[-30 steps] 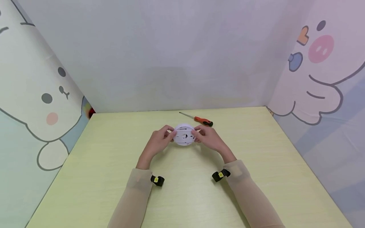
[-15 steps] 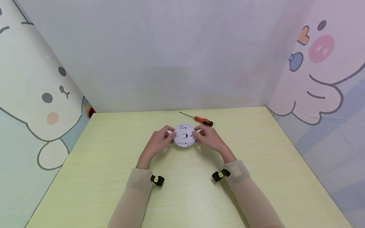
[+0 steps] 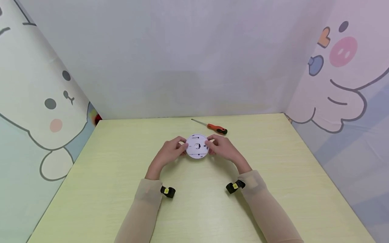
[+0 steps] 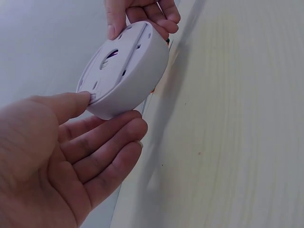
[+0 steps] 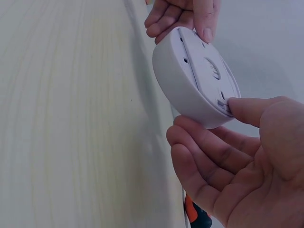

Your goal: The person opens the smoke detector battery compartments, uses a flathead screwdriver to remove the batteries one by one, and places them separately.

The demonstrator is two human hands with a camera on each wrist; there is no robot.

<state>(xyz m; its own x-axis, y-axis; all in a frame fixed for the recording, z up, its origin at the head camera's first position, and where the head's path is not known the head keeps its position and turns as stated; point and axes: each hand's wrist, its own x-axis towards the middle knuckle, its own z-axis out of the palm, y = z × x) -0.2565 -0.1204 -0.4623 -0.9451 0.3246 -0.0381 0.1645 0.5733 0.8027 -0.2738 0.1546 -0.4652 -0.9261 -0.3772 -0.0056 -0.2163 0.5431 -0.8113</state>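
Note:
A round white plastic housing (image 3: 194, 151), with a slotted flat back plate and a hole in its middle, is held up over the table by both hands; it looks like a smoke detector seen from its base. My left hand (image 3: 171, 150) pinches its left edge, thumb on the plate and fingers beneath. On the opposite edge, my right hand (image 3: 224, 147) pinches it the same way. Both wrist views show the housing's deep smooth side wall, and small contents inside the central hole that are too small to tell. Its underside is hidden.
Beyond the hands, a screwdriver (image 3: 216, 128) with an orange and black handle lies on the pale wood-grain table (image 3: 121, 148), its shaft pointing left. A plain light backdrop (image 3: 188, 60) rises behind the far edge, with cartoon-printed cloth on either side.
Both hands have tilted the housing so its back plate faces the head view more fully, and brought it slightly nearer to me. The screwdriver has not moved.

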